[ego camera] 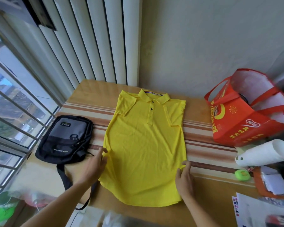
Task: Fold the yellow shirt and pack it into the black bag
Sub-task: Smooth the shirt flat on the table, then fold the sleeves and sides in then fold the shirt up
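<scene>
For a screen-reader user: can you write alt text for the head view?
A yellow shirt lies face up on a table, sleeves folded in, with the left hand and right hand at its side edges. A black bag lies left, a red bag right.

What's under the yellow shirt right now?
The yellow polo shirt lies flat on a striped cloth over the wooden table. The left hand and right hand hold its side edges. Anything beneath its middle is covered.
</scene>
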A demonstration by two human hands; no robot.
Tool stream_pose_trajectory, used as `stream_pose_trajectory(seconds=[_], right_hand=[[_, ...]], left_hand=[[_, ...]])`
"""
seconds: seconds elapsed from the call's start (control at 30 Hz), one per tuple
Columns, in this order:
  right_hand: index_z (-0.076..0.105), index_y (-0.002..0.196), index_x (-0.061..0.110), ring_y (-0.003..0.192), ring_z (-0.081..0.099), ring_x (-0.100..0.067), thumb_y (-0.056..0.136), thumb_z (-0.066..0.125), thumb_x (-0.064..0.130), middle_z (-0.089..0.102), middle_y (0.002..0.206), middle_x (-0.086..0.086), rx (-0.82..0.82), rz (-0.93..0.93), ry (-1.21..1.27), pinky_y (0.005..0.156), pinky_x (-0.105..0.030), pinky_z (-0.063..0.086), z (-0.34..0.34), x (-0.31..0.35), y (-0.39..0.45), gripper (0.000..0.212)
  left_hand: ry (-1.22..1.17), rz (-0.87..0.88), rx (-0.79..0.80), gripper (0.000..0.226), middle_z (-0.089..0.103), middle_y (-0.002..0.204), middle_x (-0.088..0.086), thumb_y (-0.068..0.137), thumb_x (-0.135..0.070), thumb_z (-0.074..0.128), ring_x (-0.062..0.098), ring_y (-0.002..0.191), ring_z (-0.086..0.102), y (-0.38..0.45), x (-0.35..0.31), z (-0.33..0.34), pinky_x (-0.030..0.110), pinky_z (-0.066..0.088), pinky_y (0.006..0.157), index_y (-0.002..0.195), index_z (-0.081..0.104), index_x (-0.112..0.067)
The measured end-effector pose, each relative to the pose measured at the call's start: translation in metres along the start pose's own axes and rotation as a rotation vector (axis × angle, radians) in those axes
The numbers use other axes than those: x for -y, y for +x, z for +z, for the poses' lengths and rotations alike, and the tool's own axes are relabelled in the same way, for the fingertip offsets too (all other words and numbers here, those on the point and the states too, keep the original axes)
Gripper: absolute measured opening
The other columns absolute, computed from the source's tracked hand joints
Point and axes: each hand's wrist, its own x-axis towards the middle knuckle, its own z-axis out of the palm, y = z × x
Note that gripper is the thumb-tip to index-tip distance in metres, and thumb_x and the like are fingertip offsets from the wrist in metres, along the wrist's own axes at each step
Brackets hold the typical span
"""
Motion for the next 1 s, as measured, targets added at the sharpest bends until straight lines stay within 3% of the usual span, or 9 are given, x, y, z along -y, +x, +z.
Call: stream_pose_trajectory(seconds=[0.1,0.23,0.37,0.47,0.57,0.63,0.73,0.87,1.0], right_hand=[[0.054,0.087,0.025,0.068,0.054,-0.026,0.097,0.053,0.009,0.057,0.076,-0.006,0.174,0.081,0.192,0.057,-0.033,0.035,-0.011,0.013,0.013,0.019],[0.075,0.085,0.011,0.087,0.056,-0.019,0.088,0.041,-0.001,0.064,0.098,-0.002,0.324,0.359,0.503,0.069,-0.03,0.042,-0.026,0.026,0.035,0.036],[0.074,0.109,0.018,0.051,0.055,-0.024,0.096,0.034,-0.003,0.062,0.085,-0.017,0.471,0.401,0.625,0.045,-0.028,0.042,-0.035,0.031,0.058,0.047],[0.07,0.108,0.021,0.044,0.051,-0.019,0.089,0.05,-0.005,0.068,0.099,-0.01,0.485,0.286,0.496,0.044,-0.028,0.043,-0.03,0.027,0.078,0.038],[0.07,0.086,0.021,0.057,0.052,-0.013,0.08,0.076,0.007,0.066,0.091,-0.004,0.399,0.12,0.348,0.056,-0.026,0.042,-0.023,0.031,0.101,0.017],[0.07,0.076,0.024,0.074,0.056,-0.01,0.077,0.083,0.016,0.061,0.086,0.0,0.27,-0.023,0.217,0.067,-0.023,0.041,-0.017,0.036,0.121,0.015],[0.069,0.082,0.021,0.093,0.055,-0.012,0.087,0.073,0.027,0.054,0.095,0.002,0.047,-0.153,0.202,0.084,-0.029,0.041,-0.015,0.049,0.156,0.009],[0.06,0.101,0.016,0.083,0.058,-0.018,0.097,0.045,0.042,0.062,0.09,0.003,-0.102,-0.092,0.317,0.071,-0.037,0.044,-0.023,0.081,0.208,0.031],[0.057,0.102,0.007,0.088,0.057,-0.032,0.099,0.046,0.038,0.06,0.093,-0.011,-0.328,0.04,0.467,0.073,-0.041,0.042,-0.027,0.103,0.269,0.033]], left_hand=[[-0.106,-0.056,0.0,0.013,0.065,0.081,-0.008,0.096,-0.019,0.055,0.009,0.069,0.061,0.011,-0.004,-0.002,0.032,0.05,0.059,0.096,0.061,-0.031],[-0.199,-0.216,0.066,0.01,0.066,0.088,-0.003,0.094,-0.024,0.059,0.015,0.077,0.061,0.026,-0.009,-0.005,0.034,0.052,0.066,0.092,0.067,-0.03],[-0.169,-0.366,0.289,0.007,0.063,0.095,0.0,0.093,-0.028,0.062,0.015,0.083,0.059,0.053,-0.008,-0.009,0.029,0.047,0.066,0.095,0.069,-0.028],[-0.237,-0.472,0.389,0.011,0.061,0.096,0.003,0.091,-0.021,0.064,0.016,0.081,0.058,0.082,-0.014,-0.019,0.025,0.046,0.061,0.1,0.07,-0.019],[-0.387,-0.555,0.34,0.01,0.065,0.093,0.013,0.089,-0.006,0.067,0.022,0.073,0.061,0.122,-0.015,-0.025,0.027,0.052,0.062,0.097,0.072,-0.007],[-0.507,-0.599,0.266,0.009,0.067,0.09,0.018,0.087,-0.001,0.067,0.026,0.071,0.062,0.151,-0.015,-0.03,0.034,0.054,0.069,0.095,0.072,-0.001],[-0.692,-0.658,0.182,0.012,0.067,0.092,0.023,0.087,-0.003,0.068,0.027,0.068,0.062,0.199,-0.021,-0.041,0.03,0.054,0.057,0.098,0.07,0.0],[-0.827,-0.654,0.102,0.006,0.06,0.077,0.006,0.091,-0.015,0.065,0.015,0.061,0.051,0.266,-0.045,-0.059,0.017,0.04,0.043,0.095,0.068,-0.013],[-1.055,-0.562,-0.02,0.008,0.058,0.082,0.002,0.096,-0.013,0.057,0.014,0.067,0.052,0.324,-0.067,-0.071,0.014,0.045,0.043,0.097,0.064,-0.017]])
